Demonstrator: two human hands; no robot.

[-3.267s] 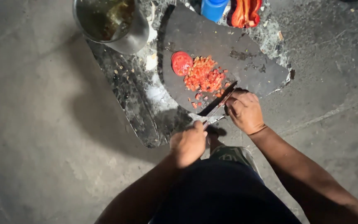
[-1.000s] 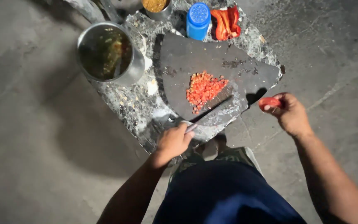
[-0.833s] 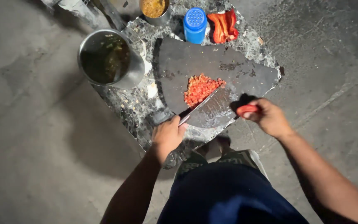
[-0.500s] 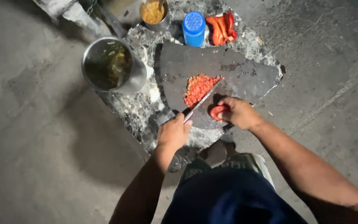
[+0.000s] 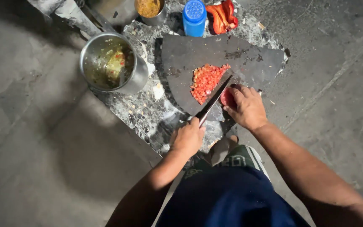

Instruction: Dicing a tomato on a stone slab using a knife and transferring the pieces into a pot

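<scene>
Left hand [image 5: 187,138] fisted; right hand [image 5: 245,106] cupped, fingers apparently curled.

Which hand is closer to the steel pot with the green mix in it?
Left. The left hand grips the knife below and right of the steel pot; the right hand sits farther right, on a tomato piece.

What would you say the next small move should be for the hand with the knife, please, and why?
Probably a downward cut into the tomato piece. The right hand pins it on the dark cutting slab, the left hand holds the knife with its blade lying right beside it, and the diced tomato pile sits clear on the blade's other side.
</scene>
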